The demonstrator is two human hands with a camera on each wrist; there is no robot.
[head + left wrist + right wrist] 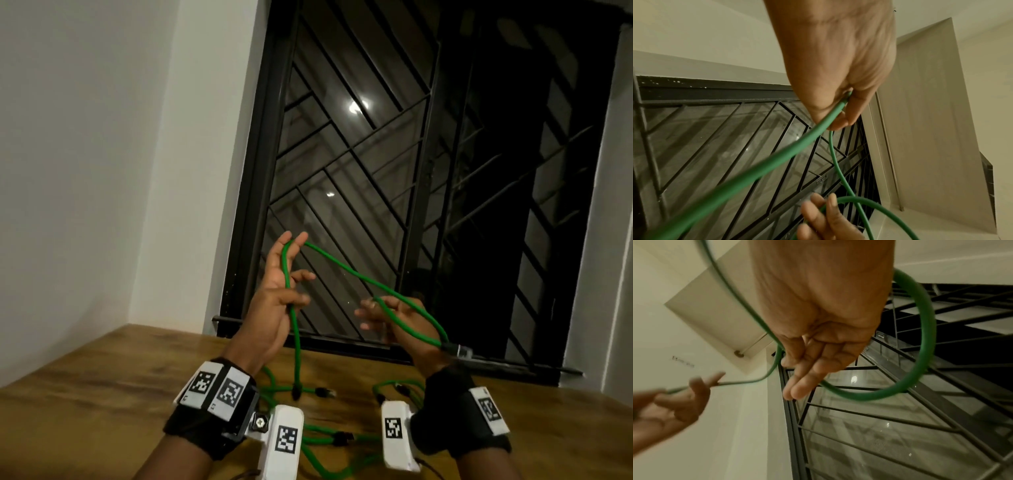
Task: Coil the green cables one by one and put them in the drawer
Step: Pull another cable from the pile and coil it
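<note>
I hold one green cable [346, 270] up in front of the window with both hands. My left hand [274, 284] is raised, and the cable [777, 162] bends over its upright fingers and runs down the palm, where the curled lower fingers grip it. From there the free end hangs to the table. My right hand [400, 322], lower and to the right, grips the cable, which makes a loop [925, 345] round that hand. A black plug [459, 350] sticks out beside the right wrist. No drawer is in view.
Several more green cables [329, 442] with black plugs lie tangled on the wooden table [102, 394] below my wrists. A black barred window [411, 171] stands right behind the table, with a white wall [85, 171] to the left.
</note>
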